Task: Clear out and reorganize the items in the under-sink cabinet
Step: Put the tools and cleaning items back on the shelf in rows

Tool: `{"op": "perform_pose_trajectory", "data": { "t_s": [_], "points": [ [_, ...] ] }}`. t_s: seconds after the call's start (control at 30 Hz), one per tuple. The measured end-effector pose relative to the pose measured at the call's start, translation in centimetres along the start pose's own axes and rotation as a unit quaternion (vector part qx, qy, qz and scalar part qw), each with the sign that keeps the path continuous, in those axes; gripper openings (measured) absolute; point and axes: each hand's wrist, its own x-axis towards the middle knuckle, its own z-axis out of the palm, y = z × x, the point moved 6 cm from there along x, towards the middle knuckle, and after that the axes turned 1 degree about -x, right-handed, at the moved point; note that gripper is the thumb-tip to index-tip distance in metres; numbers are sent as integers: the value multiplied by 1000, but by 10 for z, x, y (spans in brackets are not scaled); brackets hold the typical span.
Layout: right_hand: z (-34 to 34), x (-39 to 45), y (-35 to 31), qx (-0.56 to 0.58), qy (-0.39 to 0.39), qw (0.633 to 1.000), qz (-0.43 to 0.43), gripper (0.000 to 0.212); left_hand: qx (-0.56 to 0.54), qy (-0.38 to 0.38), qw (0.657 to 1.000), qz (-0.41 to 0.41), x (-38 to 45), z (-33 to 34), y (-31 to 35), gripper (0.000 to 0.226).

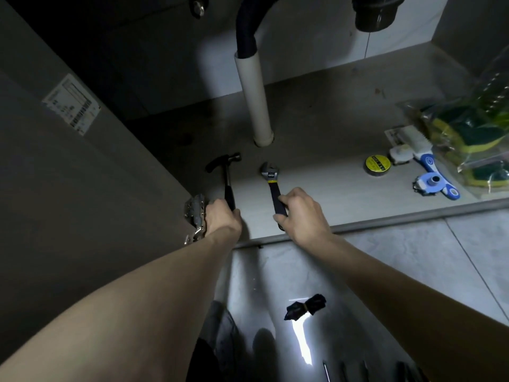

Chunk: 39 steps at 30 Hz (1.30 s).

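Observation:
A black claw hammer (226, 172) lies on the cabinet floor (325, 188) at the left, head pointing away from me. My left hand (220, 216) is closed around its handle. To its right lies an adjustable wrench (271, 177) with a black and yellow handle, jaw toward the white drain pipe (254, 100). My right hand (300, 213) grips the wrench handle near the cabinet's front edge.
At the right of the cabinet floor lie a yellow-topped round tin (377, 165), a blue and white brush (429, 166), a blue fitting (431, 183) and a plastic bag of green and yellow sponges (473, 139). The open door with its hinge (196, 213) stands left. A black bundle (305, 306) lies on the tiled floor.

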Motion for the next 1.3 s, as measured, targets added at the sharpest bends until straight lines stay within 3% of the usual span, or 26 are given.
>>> {"op": "perform_pose_trajectory", "data": {
  "t_s": [0.23, 0.7, 0.8, 0.87, 1.0, 1.1, 1.2, 1.3],
  "points": [
    [16, 9, -27, 0, -9, 1000, -25, 33, 89, -36, 990, 100, -27, 4, 1, 33],
    [44, 18, -44, 43, -10, 999, -29, 49, 72, -35, 994, 81, -44, 5, -4, 34],
    [37, 9, -38, 92, -4, 996, 3, 42, 55, -30, 996, 69, -47, 4, -2, 39],
    [25, -10, -25, 139, 40, 989, 7, 31, 32, -24, 997, 58, -52, 4, 0, 47],
    [1, -81, 18, 151, 106, 983, 6, 18, -78, 64, 995, 27, -86, 0, 8, 53],
    [2, -149, 60, 148, 56, 981, 108, 14, -154, 105, 981, 47, -140, 10, 16, 43],
    [19, -223, 90, 93, -54, 979, 174, 23, -187, 4, 982, 10, -206, 55, 0, 26],
    [34, -297, 107, 35, -149, 967, 202, 25, -119, -133, 983, -38, -276, 106, -43, 10]
  ]
}}
